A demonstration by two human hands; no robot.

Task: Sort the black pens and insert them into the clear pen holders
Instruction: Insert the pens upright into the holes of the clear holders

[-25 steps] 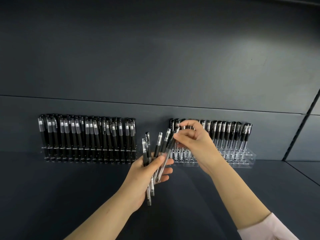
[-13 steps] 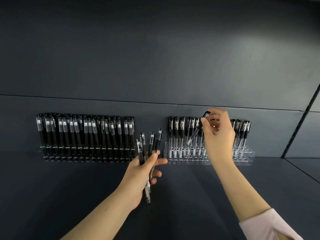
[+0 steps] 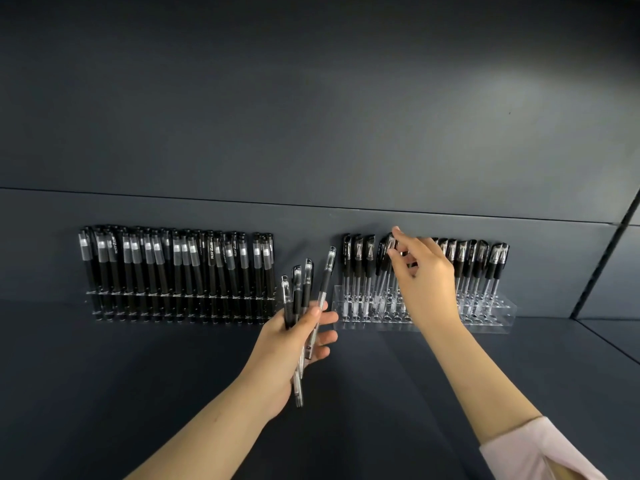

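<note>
four spare pens [image 3: 304,299] fanning loosely in clenching left hand [image 3: 294,344], risking slipping; right hand [image 3: 424,278] pinching inserted pen's cap [image 3: 390,244], possibly jostling neighbours in clear holder [image 3: 498,315].

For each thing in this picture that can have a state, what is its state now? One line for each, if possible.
Left clear plastic pen holder: packed with upright black pens.
Right clear plastic pen holder: partly filled, front holes empty.
Loose bunch of black pens: four, fanned out, caps up.
Left hand: closed around the bunch.
Right hand: fingers spread at the caps of pens in the right holder; whether it grips one is unclear.
</note>
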